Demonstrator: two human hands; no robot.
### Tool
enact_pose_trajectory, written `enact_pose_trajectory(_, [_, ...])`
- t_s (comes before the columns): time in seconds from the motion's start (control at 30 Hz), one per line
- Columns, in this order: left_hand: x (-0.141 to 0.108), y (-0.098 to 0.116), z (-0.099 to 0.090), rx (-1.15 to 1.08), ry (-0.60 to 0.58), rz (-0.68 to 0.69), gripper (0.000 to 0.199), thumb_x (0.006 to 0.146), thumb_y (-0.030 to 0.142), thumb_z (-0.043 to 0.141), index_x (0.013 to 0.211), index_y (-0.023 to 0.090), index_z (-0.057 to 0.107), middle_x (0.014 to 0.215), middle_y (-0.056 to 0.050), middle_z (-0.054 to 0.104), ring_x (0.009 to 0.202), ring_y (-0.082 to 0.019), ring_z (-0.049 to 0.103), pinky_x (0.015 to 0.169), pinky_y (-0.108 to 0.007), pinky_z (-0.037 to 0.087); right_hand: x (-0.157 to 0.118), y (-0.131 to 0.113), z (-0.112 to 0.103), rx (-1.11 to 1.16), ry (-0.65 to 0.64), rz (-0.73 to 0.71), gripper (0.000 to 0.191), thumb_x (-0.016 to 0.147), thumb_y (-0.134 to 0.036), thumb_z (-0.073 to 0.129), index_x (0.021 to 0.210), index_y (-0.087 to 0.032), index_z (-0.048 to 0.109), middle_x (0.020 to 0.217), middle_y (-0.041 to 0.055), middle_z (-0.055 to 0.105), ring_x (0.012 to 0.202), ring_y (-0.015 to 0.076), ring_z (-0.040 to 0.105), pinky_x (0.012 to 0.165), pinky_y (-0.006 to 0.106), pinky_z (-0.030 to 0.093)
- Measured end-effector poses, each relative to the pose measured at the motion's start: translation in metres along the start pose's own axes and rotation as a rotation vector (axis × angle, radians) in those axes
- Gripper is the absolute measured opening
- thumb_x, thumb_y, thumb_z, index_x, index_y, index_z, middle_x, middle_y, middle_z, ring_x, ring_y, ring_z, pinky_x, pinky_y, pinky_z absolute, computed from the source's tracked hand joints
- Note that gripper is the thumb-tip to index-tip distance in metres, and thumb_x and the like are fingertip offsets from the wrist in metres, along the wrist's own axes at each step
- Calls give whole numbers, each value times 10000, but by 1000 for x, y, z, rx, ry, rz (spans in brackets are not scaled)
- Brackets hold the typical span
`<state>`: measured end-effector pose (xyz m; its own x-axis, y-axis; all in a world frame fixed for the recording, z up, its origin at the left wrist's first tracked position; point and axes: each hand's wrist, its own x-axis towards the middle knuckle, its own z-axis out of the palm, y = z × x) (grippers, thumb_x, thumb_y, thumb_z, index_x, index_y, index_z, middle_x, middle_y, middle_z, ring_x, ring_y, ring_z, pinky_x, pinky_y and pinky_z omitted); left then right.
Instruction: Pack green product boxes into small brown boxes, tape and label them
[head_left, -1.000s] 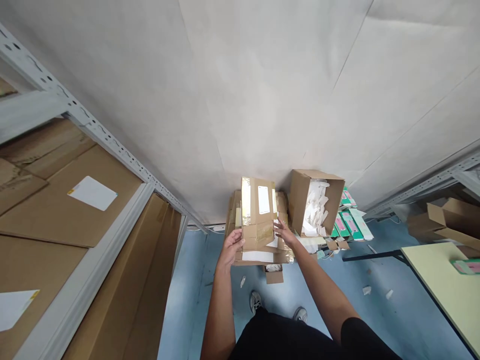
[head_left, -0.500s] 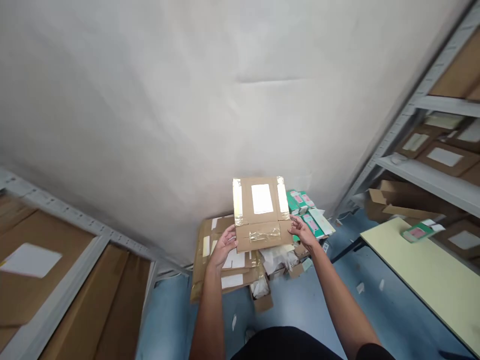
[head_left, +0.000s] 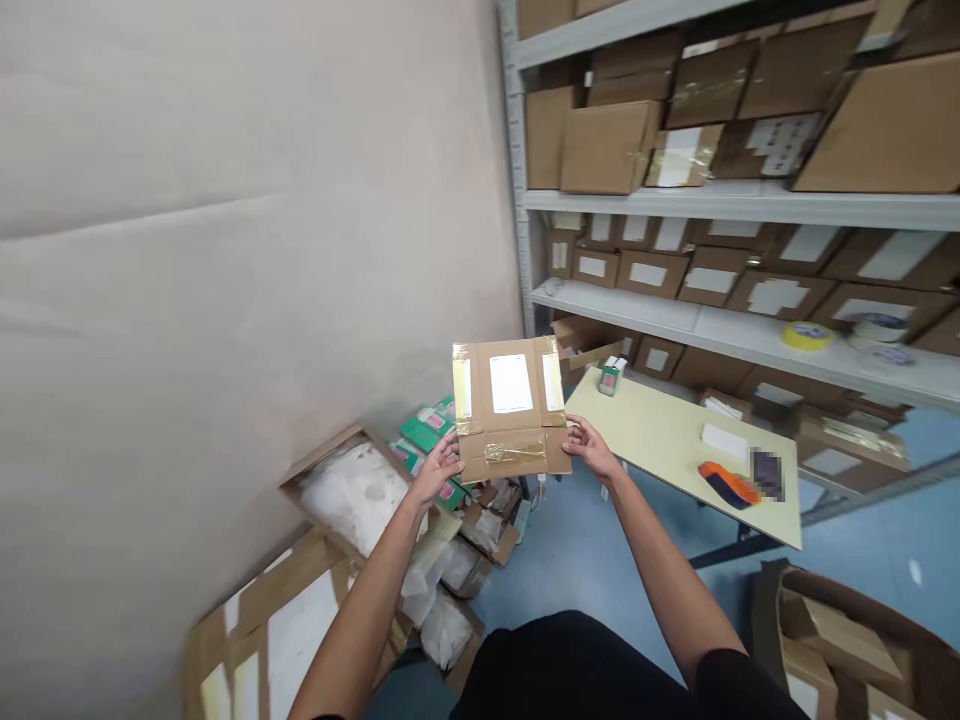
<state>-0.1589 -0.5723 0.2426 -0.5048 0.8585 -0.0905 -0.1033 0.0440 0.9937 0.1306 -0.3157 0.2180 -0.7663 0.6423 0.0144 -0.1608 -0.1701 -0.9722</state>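
Note:
A flattened cardboard box [head_left: 471, 440] is held up in front of me, tilted so its broad face shows. It carries a white label in the middle, paler strips at both sides and shiny clear tape along the edges and lower flap. My left hand [head_left: 439, 470] grips its lower left edge, thumb on the near face. At the lower right edge, my right hand [head_left: 592, 450] pinches the cardboard the same way. Behind the left hand lie several green boxes [head_left: 427, 428] with pink patches.
Shelves [head_left: 720, 205] of labelled cartons stand at the right. A pale yellow table [head_left: 660, 420] bears a green box and an orange and dark item [head_left: 729, 485]. Tape rolls [head_left: 807, 335] sit on a shelf. An open carton [head_left: 360, 490] with white wrapping and flat cardboard lie at lower left.
My view has swung to the right, bringing the shelves and the whole table into sight. The flattened box stays in both hands and has turned along with me.

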Motion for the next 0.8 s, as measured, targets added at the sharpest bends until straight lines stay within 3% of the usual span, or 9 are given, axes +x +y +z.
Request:
enact_pose_trajectory(0.17, [90,-12,74,10,-195,-12,891,661,386,895,1470,231,556,1252,-124,691,1068,-241,694,973,-375,533,-19,-3,-86,-20,196,44,722,709,-369,817,1387,-314,575,1062,20,670,891,190,647,819,345,534])
enact_pose_trajectory(0.33, [174,-35,141,1,-379,-42,877,665,386,874,1469,228,562,1227,-118,697,1079,-245,686,966,-379,533,-34,-3,-142,-38,421,54,727,701,-338,807,1392,-314,582,1056,24,671,887,196,659,820,370,555])
enact_pose_trajectory(0.47, [231,-49,184,-15,-511,-80,854,645,397,886,1421,219,578,1142,-89,705,969,-205,698,891,-338,547,-34,-12,-168,-64,558,60,743,672,-308,795,1386,-291,590,1031,27,662,871,201,669,816,384,571])
enact_pose_trajectory(0.6, [277,-53,214,54,-598,-144,696,696,450,860,1301,215,609,988,-47,689,868,-188,693,732,-283,550,-23,-16,-186,-117,674,81,744,654,-273,756,1382,-273,602,1000,21,656,826,189,663,804,384,573])
enact_pose_trajectory(0.8, [330,-52,246,107,-708,-132,557,716,403,796,1205,231,594,900,12,618,789,-153,665,662,-251,536,-5,8,-203,-89,846,131,758,611,-261,733,1360,-284,617,937,7,662,756,189,667,768,407,587])
